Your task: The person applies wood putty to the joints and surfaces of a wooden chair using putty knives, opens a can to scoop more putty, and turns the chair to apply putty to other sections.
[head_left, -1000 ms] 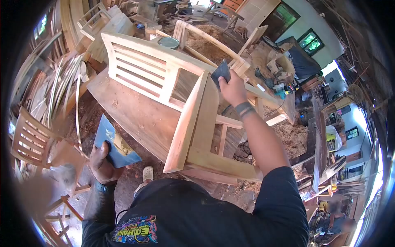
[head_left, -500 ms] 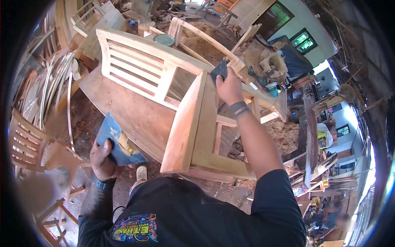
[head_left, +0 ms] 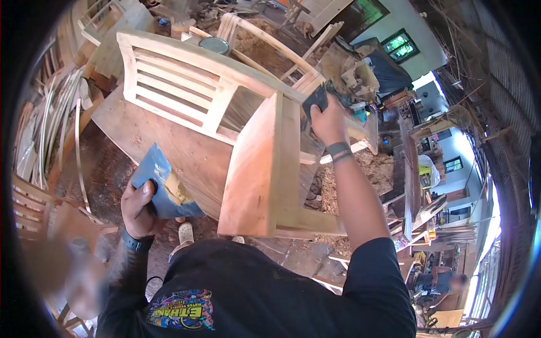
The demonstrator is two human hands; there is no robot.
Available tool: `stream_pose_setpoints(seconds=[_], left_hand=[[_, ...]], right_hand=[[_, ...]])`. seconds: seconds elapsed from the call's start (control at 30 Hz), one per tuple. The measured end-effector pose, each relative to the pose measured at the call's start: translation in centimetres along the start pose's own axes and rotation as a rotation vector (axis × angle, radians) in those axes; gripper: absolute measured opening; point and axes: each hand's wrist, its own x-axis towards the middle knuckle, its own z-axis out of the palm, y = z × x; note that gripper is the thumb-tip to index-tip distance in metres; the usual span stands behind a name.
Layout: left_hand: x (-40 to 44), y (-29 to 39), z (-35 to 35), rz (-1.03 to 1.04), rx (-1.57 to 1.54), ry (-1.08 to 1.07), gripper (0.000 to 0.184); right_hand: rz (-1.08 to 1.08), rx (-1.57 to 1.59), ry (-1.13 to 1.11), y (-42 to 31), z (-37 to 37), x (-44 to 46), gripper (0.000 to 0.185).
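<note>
My left hand [head_left: 138, 211] grips a blue flat plate [head_left: 153, 172], thumb on top, with a smear of tan putty [head_left: 178, 190] on its face. Stretched out over the far side of a pale wooden bench frame [head_left: 225, 107], my right hand [head_left: 329, 125] is closed around a dark flat scraper [head_left: 315, 102]. The scraper is by the corner where the slatted back meets the wide end piece [head_left: 251, 169]; I cannot tell whether it touches the wood. Both wrists carry dark bands.
A round lid or tin [head_left: 214, 45] sits behind the bench back. Thin wood strips [head_left: 48, 129] lean at the left, near a slatted chair [head_left: 31, 205]. Sawdust [head_left: 360, 188] covers the floor at right. Another person [head_left: 442, 281] is at the lower right.
The view has shifted, so the bench appears further left. My right hand and the scraper have moved right and slightly nearer, away from the bench's top corner. My left hand still holds the plate.
</note>
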Motion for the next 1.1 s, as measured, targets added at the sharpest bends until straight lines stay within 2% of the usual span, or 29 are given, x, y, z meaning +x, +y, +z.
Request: stream_pose_setpoints(seconds=[0.2,0.3,0.33,0.43,0.47,0.57,0.63,0.73,0.83,0.87,0.97,1.0,1.07,1.1], left_hand=[[1.0,0.6,-0.4,-0.081,0.055,-0.013,0.068],[1.2,1.2,-0.5,-0.095,0.064,-0.027,0.067],[1.3,1.3,-0.6,-0.096,0.060,-0.025,0.067],[1.6,1.2,-1.7,-0.112,-0.021,-0.074,0.057],[1.7,1.2,-1.7,-0.129,-0.030,-0.078,0.057],[1.9,1.4,-1.9,-0.150,-0.026,-0.093,0.057],[1.9,1.6,-2.3,-0.141,0.001,-0.106,0.056],[1.8,1.5,-2.1,-0.041,0.037,0.031,0.055],[2.2,1.8,-2.4,-0.115,0.055,-0.067,0.059],[2.4,1.6,-2.0,-0.125,0.072,-0.032,0.056],[2.5,1.3,-0.7,-0.139,0.124,0.025,0.051],[2.6,1.2,-0.2,-0.143,0.141,0.011,0.049],[3.0,1.0,0.4,-0.153,0.165,0.002,0.047],[3.3,1.5,1.6,-0.184,0.191,-0.014,0.041]], right_hand=[[-0.033,0.015,-0.038,-1.9,2.1,-0.4,0.034],[-0.073,-0.242,0.048,-0.8,0.3,-0.6,0.032],[-0.086,-0.242,0.058,-0.1,-0.1,-0.5,0.035],[0.065,-0.107,-0.047,-0.8,-1.3,-0.9,0.038],[-0.051,-0.051,0.009,-1.3,-0.9,-1.0,0.038],[0.068,-0.044,-0.067,-3.8,0.4,-1.5,0.035],[0.099,-0.119,0.005,-0.5,1.1,-1.1,0.032],[0.171,-0.095,0.000,0.5,-1.3,-1.1,0.032],[0.018,-0.045,0.008,-2.8,-1.3,-1.6,0.033],[0.164,-0.046,-0.108,-4.5,-1.4,-1.6,0.036],[0.061,-0.186,0.001,0.2,0.3,-1.0,0.041],[0.111,-0.214,-0.048,3.3,-0.1,-0.2,0.045],[0.043,-0.302,-0.030,5.0,-2.7,-0.9,0.042],[0.114,-0.222,-0.078,4.7,-4.0,-1.0,0.040]])
